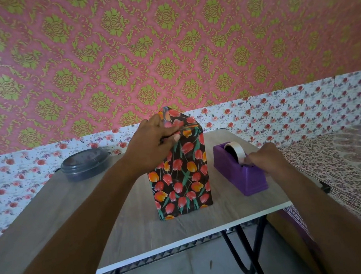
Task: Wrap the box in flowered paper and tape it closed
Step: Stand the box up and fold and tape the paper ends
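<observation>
- Head view: the box (179, 173) stands upright at the centre of the wood-grain table (52, 211), a tall block already covered on its visible sides in glossy black flowered paper (178, 157) printed with red and orange tulips and green leaves.
- The paper's top end rises to a folded peak, with loose flaps at twelve o'clock of the box.
- The left hand (153, 143) sits at the box's upper left corner, fingers curled shut, pinching a paper flap against the top edge.
- At three o'clock of the box, just beside it but apart, is a purple plastic tape dispenser (239, 172), a wedge-shaped block with a roll of pale tape (233, 150) set upright in its slot.
- The right hand (266, 158) rests on the dispenser's near end, fingertips drawn together at the tape's free end; whether they actually grip the tape, I cannot tell.
- At ten o'clock of the box, well apart, lies a round, grey, lidded container (85, 163) with a smooth translucent top.
- The table has a thin white edge and black metal legs (241, 250).
</observation>
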`<state>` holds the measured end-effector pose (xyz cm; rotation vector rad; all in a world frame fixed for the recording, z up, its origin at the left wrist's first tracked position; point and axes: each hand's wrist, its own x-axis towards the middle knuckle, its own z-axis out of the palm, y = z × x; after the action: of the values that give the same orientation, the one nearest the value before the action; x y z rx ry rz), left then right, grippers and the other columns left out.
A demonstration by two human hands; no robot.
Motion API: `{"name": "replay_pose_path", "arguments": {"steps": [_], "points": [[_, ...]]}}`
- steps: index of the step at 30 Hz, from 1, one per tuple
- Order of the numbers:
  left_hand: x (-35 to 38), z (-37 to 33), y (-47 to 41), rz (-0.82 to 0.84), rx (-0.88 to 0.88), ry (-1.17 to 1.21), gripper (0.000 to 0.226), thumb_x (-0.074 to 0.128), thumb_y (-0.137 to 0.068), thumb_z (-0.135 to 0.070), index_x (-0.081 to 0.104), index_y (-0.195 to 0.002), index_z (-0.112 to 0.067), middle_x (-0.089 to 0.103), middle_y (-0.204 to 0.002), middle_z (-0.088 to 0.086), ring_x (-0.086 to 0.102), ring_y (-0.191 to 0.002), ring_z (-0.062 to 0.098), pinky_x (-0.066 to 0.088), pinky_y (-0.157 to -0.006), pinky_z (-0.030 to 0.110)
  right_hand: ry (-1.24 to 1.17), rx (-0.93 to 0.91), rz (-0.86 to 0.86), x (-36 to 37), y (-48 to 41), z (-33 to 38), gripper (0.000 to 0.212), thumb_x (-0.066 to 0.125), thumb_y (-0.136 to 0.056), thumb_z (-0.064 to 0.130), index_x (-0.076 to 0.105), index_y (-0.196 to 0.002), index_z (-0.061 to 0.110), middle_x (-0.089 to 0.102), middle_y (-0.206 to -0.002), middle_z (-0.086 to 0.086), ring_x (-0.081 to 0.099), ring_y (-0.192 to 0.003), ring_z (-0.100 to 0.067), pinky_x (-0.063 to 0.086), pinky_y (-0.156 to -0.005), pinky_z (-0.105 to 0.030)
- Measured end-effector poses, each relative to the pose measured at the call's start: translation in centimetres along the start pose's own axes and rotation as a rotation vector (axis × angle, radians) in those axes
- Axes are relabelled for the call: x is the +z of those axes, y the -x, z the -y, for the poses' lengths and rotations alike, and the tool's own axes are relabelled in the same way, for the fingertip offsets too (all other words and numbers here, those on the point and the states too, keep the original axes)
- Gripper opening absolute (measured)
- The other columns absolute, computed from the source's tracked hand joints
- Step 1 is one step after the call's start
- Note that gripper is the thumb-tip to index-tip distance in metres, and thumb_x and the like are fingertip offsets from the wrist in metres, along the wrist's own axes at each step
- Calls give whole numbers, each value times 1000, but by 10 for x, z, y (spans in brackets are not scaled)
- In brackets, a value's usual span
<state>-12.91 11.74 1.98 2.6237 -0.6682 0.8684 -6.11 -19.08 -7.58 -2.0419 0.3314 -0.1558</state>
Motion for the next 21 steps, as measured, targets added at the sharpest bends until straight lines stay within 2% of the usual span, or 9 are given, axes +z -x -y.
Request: {"name": "replay_pose_path", "arguments": {"steps": [1,4,7,11,13,15,17,18,21], "points": [[0,-1,0,-1,2,4,42,53,-102,-35,56,-141,-20,37,-85,1,38,-86,21,25,-66,31,5,-4,11,-2,1,1,39,91,-69,15,66,-91,-5,70,-89,-18,70,-81,-32,58,-69,-40],[0,-1,0,-8,0,9,42,54,-101,-34,57,-140,-19,35,-84,-1,37,-85,21,24,-66,31,-28,-33,2,2,4,-2,33,91,-74,16,62,-73,0,68,-76,-13,68,-71,-28,51,-64,-35],[0,0,-1,-8,-4,9,41,54,-101,-34,58,-139,-18,36,-84,-1,38,-86,22,25,-68,31,-92,-77,-44,9,9,-8,40,88,-78,20,53,-60,8,58,-66,-14,59,-62,-25,43,-62,-34],[-1,0,-2,-8,-4,16,41,55,-100,-33,59,-137,-16,38,-85,1,40,-85,24,26,-69,31,-327,-21,-77,11,15,-7,38,78,-89,32,62,-77,1,64,-82,-17,61,-72,-26,48,-69,-38],[0,1,-2,-9,0,20,41,55,-100,-33,59,-138,-16,37,-84,1,41,-85,25,26,-67,31,-464,8,-57,9,16,-6,32,74,-92,31,57,-85,4,58,-85,-13,55,-74,-26,45,-63,-35],[0,1,-2,-14,0,22,41,55,-100,-33,59,-138,-16,37,-84,1,41,-85,25,26,-66,31,-582,55,-46,6,20,-5,27,70,-95,24,56,-85,3,58,-83,-10,51,-69,-22,40,-55,-31],[1,1,-2,-15,-3,21,41,56,-101,-32,59,-137,-16,38,-84,2,42,-85,26,27,-67,32,-671,75,-42,3,28,-4,9,64,-95,11,59,-91,5,58,-82,-9,51,-69,-18,43,-55,-29],[1,0,-2,-13,-1,20,41,55,-101,-32,59,-138,-16,38,-84,2,41,-86,26,27,-68,32,-694,82,-45,3,32,-4,3,62,-92,4,60,-90,4,58,-84,-10,54,-72,-19,48,-58,-30],[0,1,-1,-14,1,12,42,55,-101,-33,58,-139,-17,37,-85,2,41,-86,25,27,-69,32,-705,91,-132,8,40,-9,9,59,-87,-7,60,-81,-1,59,-89,-15,61,-78,-24,58,-73,-37]]}}
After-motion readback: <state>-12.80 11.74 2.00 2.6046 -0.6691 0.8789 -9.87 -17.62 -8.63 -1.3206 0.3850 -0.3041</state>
